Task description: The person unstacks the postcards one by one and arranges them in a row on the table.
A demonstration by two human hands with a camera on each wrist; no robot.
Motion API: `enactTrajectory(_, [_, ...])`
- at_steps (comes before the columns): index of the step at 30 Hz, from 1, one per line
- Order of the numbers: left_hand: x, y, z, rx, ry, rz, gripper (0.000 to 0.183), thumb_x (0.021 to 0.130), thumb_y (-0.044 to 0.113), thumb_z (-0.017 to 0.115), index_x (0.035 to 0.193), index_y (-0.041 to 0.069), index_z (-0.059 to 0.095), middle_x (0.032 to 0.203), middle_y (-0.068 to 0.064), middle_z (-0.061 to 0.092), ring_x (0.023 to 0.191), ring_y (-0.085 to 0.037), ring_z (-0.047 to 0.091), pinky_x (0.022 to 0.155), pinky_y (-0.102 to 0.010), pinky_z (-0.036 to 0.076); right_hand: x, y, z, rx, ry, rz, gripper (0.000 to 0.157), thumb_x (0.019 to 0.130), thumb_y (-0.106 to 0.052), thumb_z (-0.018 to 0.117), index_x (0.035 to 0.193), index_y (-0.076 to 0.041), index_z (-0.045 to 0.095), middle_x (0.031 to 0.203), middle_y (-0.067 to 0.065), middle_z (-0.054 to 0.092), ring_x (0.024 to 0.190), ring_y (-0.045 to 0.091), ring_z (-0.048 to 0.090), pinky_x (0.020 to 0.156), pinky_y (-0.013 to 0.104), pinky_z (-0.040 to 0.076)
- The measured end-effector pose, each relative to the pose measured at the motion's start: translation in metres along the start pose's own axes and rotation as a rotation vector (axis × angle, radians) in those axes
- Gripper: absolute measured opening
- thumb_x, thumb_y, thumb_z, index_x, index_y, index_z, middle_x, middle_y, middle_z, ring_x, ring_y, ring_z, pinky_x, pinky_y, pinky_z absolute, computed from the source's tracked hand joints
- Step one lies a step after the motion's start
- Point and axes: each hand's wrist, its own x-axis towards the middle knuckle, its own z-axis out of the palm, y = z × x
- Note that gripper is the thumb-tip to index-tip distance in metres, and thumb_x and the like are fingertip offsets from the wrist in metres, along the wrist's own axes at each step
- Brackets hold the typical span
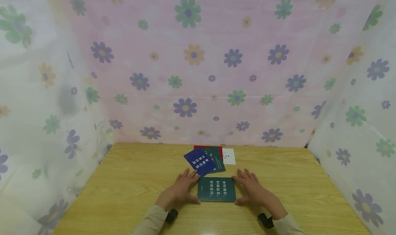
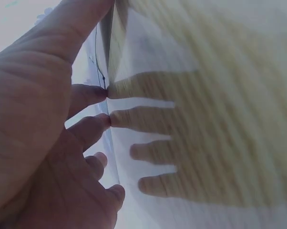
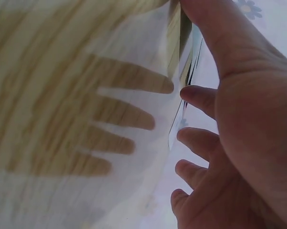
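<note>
While the lettered green booklet (image 1: 216,190) sits lower centre of frame, left hand (image 1: 180,189) and right hand (image 1: 254,190) flank it — fingers spread, not gripping.

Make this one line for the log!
front green card: on table; left hand: at its left edge; right hand: at its right edge; blue card: behind

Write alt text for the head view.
A person's left hand and right hand frame a dark green card with white Chinese characters on a wooden table. Beyond it, blue, green, red and white cards overlap before a flower-print backdrop.
</note>
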Motion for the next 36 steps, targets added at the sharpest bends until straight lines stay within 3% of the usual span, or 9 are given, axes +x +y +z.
enactTrajectory(8, [0.005,0.001,-0.002,-0.042,-0.002,0.010,0.097,0.080,0.043,0.085,0.157,0.007,0.039,0.168,-0.016,0.024,0.157,-0.041,0.005,0.126,-0.060,0.009,0.000,0.003,0.000,0.009,-0.006,0.026,0.091,0.075,-0.038,0.091,0.148,-0.002,0.050,0.160,0.034,0.028,0.149,0.058,0.013,0.117,0.075,0.009])
enactTrajectory(20, [-0.008,0.003,0.004,0.001,0.013,-0.014,0.096,0.081,0.046,0.084,0.157,0.007,0.039,0.167,-0.015,0.026,0.156,-0.040,0.016,0.125,-0.060,0.014,-0.001,0.008,0.002,0.076,-0.054,0.003,0.090,0.080,-0.038,0.087,0.152,-0.004,0.045,0.161,0.037,0.021,0.148,0.061,0.012,0.113,0.078,0.016])
enactTrajectory(36, [-0.013,0.008,0.003,0.152,-0.026,-0.024,0.093,0.090,0.053,0.072,0.161,0.012,0.030,0.170,-0.010,0.020,0.156,-0.037,0.016,0.125,-0.058,0.017,-0.003,0.007,0.001,0.115,-0.097,0.013,0.092,0.084,-0.042,0.082,0.156,-0.006,0.039,0.163,0.036,0.015,0.149,0.061,0.009,0.113,0.079,0.012])
